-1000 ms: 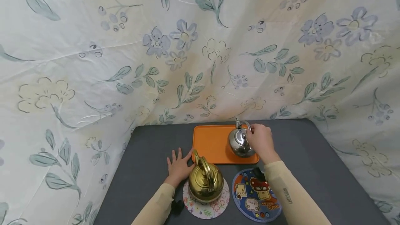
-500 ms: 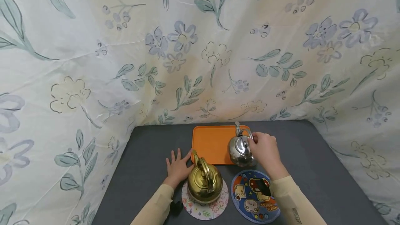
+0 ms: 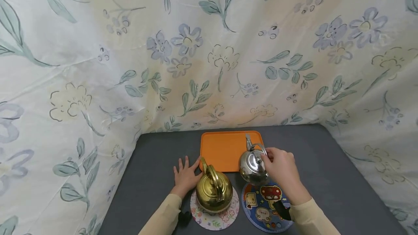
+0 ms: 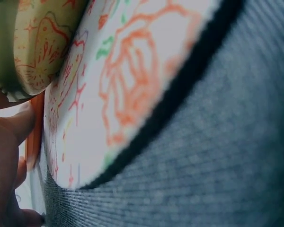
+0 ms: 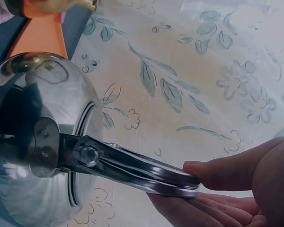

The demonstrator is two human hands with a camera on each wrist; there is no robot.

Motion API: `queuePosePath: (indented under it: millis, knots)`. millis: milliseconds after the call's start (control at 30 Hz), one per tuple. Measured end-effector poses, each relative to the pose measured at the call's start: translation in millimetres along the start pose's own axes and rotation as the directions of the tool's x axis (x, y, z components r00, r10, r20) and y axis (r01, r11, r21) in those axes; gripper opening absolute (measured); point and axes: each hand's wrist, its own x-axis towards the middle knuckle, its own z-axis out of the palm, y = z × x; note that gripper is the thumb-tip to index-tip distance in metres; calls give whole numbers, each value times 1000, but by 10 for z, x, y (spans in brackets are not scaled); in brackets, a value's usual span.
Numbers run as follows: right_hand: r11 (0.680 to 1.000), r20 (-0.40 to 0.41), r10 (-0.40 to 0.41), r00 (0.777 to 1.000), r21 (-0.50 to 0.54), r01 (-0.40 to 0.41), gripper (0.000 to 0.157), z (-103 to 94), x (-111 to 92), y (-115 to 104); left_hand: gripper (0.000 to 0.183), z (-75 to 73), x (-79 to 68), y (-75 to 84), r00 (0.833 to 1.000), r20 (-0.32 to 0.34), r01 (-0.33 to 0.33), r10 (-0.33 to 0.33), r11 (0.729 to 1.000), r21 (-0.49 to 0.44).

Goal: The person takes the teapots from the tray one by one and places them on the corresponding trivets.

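Note:
My right hand (image 3: pixel 283 164) grips the arched handle (image 5: pixel 142 172) of a shiny silver kettle (image 3: pixel 253 168). In the head view the kettle overlaps the far edge of a round blue cartoon mat (image 3: pixel 261 206) and the tray's near right corner. My left hand (image 3: pixel 187 177) lies with fingers spread on the dark table, its thumb at the near left corner of an orange tray (image 3: pixel 222 151). Just right of that hand, a gold kettle (image 3: pixel 213 193) stands on a round white floral mat (image 3: pixel 225 222); the left wrist view shows the mat's edge (image 4: pixel 132 85) up close.
Dark grey cloth covers the table (image 3: pixel 150 162). A floral curtain (image 3: pixel 228 64) hangs behind it and along both sides. Dark straps show near both wrists.
My right hand has brought the silver kettle from over the orange tray toward me, to the far edge of the blue mat. The left hand has kept its place.

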Motion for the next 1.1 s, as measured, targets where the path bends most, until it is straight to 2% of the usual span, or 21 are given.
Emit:
queuePosePath:
  millis: [267, 600, 1100]
  knots:
    - [1000, -4, 11, 1000, -5, -11, 28, -33, -313, -36, 68, 17, -29, -50, 1000, -13, -16, 16, 1000, 1]
    - [997, 29, 77, 997, -15, -77, 28, -21, -653, -126, 70, 23, -96, -153, 999, -19, -48, 48, 999, -8]
    - [989, 92, 148, 985, -24, -146, 26, -34, -772, -34, 69, 10, -70, -155, 999, -1, -44, 44, 999, -8]
